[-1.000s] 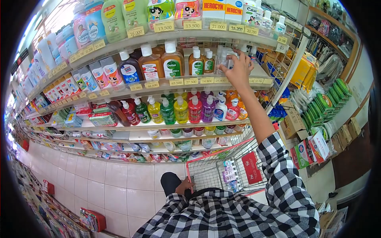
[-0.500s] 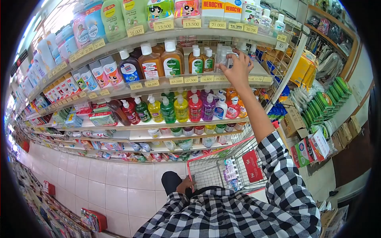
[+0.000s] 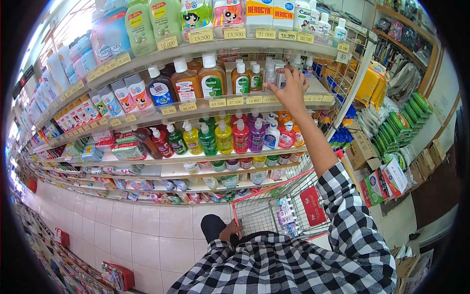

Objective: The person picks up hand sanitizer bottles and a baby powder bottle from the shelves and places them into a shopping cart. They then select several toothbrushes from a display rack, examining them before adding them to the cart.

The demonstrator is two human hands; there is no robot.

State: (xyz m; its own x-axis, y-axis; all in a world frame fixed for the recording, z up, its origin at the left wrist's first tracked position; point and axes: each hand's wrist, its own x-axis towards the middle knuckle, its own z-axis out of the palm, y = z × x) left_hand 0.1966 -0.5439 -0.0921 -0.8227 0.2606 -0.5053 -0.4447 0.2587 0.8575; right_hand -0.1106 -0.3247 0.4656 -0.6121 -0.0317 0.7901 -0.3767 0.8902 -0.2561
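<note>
On the middle shelf [image 3: 196, 107], my right hand [image 3: 290, 87] is up among small clear bottles [image 3: 270, 71], its thumb and fingers curled round one of them. Brown Dettol bottles [image 3: 241, 81] stand just left of it. Low down, my left hand [image 3: 230, 230] is closed on the red rim of the shopping cart [image 3: 254, 223]. Several small bottles [image 3: 285, 215] with white, purple and blue colouring lie inside the cart.
Pump soap bottles [image 3: 223, 137] line the shelf below, and boxes and lotions fill the shelf above. Right of the rack are yellow packs [image 3: 372, 88], green packs [image 3: 406, 122] and a cardboard box [image 3: 361, 147]. A red basket [image 3: 125, 275] is at the lower left.
My right hand has moved slightly left and down, with its fingers lower over the small clear bottles. My left hand stays on the cart rim.
</note>
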